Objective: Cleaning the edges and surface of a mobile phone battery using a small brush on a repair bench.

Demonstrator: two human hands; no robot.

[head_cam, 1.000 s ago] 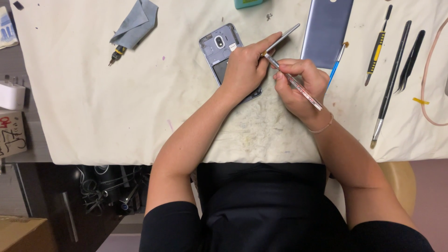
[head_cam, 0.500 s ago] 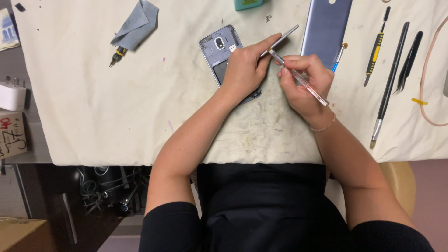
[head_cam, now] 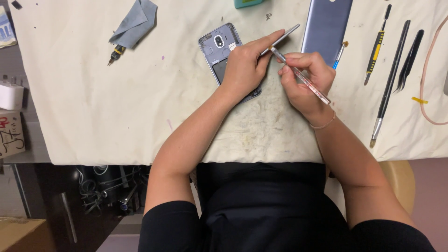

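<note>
**A:** What is the left hand (head_cam: 243, 70) doing?

**B:** It lies flat on the open phone (head_cam: 223, 51) and presses it down on the white cloth (head_cam: 93, 102). The fingers are mostly straight. The pointing finger sticks out to the right. The phone has no back on it, and you can see its round camera part at the top.

**A:** And the right hand (head_cam: 303, 79)?

**B:** It is curled shut around a thin clear stick (head_cam: 301, 77), like a pen. The stick is tilted. Its top end points at the left hand's pointing finger.

**A:** Does the stick touch the phone?

**B:** I cannot tell. The tip is close to a thin grey tool (head_cam: 282, 38) by the finger, maybe touching it, but it is too small to see.

**A:** What else is on the cloth?

**B:** A blue phone back (head_cam: 326, 25) lies just past the right hand. Well off to the right lie long black tools (head_cam: 389, 79). At the top left there is a folded grey rag (head_cam: 135, 23) with a little screwdriver (head_cam: 115, 53) under it.
</note>
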